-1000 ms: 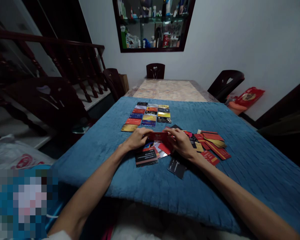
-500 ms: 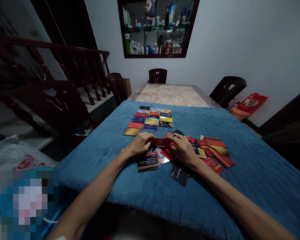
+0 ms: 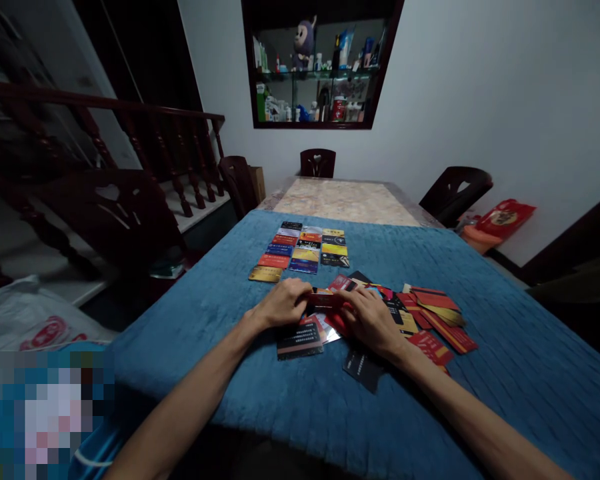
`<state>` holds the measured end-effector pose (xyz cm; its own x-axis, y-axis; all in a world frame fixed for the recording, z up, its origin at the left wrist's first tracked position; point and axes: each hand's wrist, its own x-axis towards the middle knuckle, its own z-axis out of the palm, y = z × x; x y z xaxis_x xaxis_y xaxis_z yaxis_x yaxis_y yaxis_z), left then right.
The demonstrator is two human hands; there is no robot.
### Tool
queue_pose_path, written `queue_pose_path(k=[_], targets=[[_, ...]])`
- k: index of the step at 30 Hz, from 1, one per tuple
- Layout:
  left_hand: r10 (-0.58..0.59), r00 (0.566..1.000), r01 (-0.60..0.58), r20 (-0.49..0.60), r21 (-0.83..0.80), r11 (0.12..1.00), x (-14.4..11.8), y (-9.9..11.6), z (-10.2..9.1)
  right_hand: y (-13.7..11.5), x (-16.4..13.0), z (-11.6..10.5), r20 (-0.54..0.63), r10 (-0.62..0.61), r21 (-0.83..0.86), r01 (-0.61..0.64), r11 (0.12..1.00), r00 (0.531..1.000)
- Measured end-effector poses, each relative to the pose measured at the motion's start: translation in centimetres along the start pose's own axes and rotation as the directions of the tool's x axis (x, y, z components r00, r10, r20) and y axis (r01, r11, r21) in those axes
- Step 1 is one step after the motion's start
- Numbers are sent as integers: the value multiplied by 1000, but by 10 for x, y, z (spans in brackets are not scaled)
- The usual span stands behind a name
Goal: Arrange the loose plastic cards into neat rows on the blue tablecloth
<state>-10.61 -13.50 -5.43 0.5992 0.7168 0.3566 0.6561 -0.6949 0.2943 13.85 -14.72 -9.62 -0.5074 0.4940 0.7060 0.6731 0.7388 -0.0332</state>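
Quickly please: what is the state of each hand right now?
Left hand: closed on the left end of a thin red plastic card.
Right hand: closed on the right end of the same card.

Nothing on show could be read: the black card (image 3: 299, 339) nearest the camera carried rows of pale print, but the lines were too small and blurred to make out. The same went for the rows of cards (image 3: 303, 248) laid out farther up the blue cloth (image 3: 505, 347), and the red bag (image 3: 503, 218) by the wall showed only an unreadable gold emblem.
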Motion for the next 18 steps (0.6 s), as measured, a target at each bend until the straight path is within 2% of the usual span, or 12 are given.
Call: queue_pose_path(k=[18], targets=[[3, 1000, -3, -16, -51, 999, -2, 2, 2, -5, 3, -2, -25, -35, -48, 34, 998, 999]])
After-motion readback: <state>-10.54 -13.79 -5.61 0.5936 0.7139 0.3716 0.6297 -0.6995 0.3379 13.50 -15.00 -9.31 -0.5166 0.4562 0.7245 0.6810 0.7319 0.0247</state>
